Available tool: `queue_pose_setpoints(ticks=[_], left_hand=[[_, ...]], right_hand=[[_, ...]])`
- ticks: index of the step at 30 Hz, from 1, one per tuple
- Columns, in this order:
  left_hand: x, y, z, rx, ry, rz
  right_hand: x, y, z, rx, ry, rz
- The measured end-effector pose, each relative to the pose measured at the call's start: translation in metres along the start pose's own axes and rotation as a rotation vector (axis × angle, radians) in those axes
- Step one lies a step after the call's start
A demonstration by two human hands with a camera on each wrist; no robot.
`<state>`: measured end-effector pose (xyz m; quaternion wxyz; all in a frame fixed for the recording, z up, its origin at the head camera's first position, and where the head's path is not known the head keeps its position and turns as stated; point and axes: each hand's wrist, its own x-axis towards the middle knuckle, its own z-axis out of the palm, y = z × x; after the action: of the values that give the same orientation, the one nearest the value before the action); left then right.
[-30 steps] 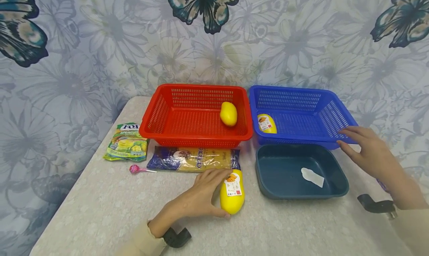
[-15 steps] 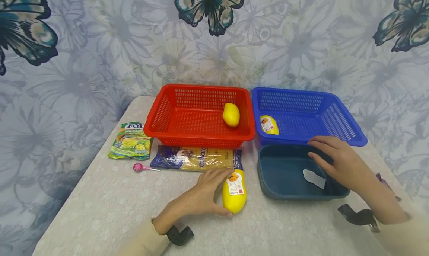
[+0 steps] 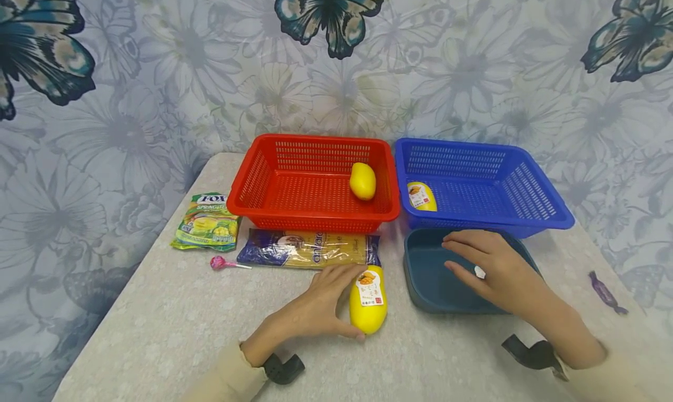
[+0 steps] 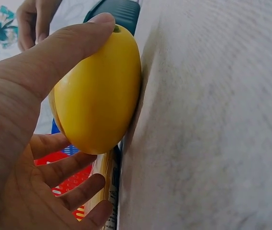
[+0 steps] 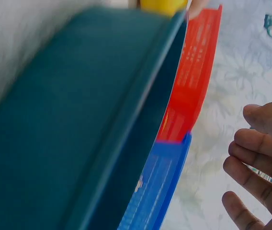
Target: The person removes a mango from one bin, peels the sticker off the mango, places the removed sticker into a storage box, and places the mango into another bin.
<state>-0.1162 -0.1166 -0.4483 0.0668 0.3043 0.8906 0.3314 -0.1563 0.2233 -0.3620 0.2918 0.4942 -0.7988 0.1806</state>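
My left hand (image 3: 310,311) holds a yellow mango (image 3: 368,317) with a white label at the middle of the table. In the left wrist view, the thumb lies at the stem end of the mango (image 4: 100,96) and a finger touches its opposite end; the other fingers spread apart. My right hand (image 3: 496,267) hovers over the dark teal basin (image 3: 415,285), holding nothing, fingers relaxed and apart. It partly hides a white paper label (image 3: 479,272) in the basin. The right wrist view has the fingers of the right hand (image 5: 263,163) beyond the basin's rim.
A red basket (image 3: 315,222) with one mango (image 3: 363,181) and a blue basket (image 3: 489,222) with another labelled mango (image 3: 422,197) stand behind. A pasta packet (image 3: 310,250), a green FOX'S packet (image 3: 207,222) and a lollipop (image 3: 218,263) lie left. A purple wrapped candy (image 3: 604,292) lies right.
My right hand has moved left, from beside the blue basket to over the teal basin, uncovering the purple candy. The left hand stays on the mango.
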Motion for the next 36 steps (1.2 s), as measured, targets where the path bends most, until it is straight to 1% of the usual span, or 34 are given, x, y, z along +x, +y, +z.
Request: queue_pose_setpoints(ticks=[2,7,9,15,18,26,31,36], left_hand=[[0.0,-0.001,0.0,0.001,0.001,0.003],[0.001,-0.001,0.001,0.006,-0.002,0.0],[0.001,-0.001,0.001,0.005,-0.004,-0.004],[0.0,-0.001,0.001,-0.008,-0.007,-0.004],[0.0,-0.002,0.001,-0.011,-0.005,-0.004],[-0.001,-0.003,0.001,-0.022,-0.002,0.005],[-0.001,-0.003,0.001,-0.025,-0.006,-0.003],[-0.001,-0.002,0.0,-0.015,-0.005,-0.002]], right_hand=[[0.002,-0.007,0.004,0.004,-0.022,0.004],[0.004,-0.022,0.012,0.033,-0.115,0.046],[0.005,-0.026,0.016,0.047,-0.134,0.048],[0.008,-0.037,0.03,0.053,-0.145,0.016],[0.009,-0.042,0.037,0.047,-0.171,0.006],[0.011,-0.052,0.055,0.046,-0.233,-0.064],[0.012,-0.057,0.066,0.061,-0.232,-0.084],[0.012,-0.059,0.076,0.069,-0.191,-0.121]])
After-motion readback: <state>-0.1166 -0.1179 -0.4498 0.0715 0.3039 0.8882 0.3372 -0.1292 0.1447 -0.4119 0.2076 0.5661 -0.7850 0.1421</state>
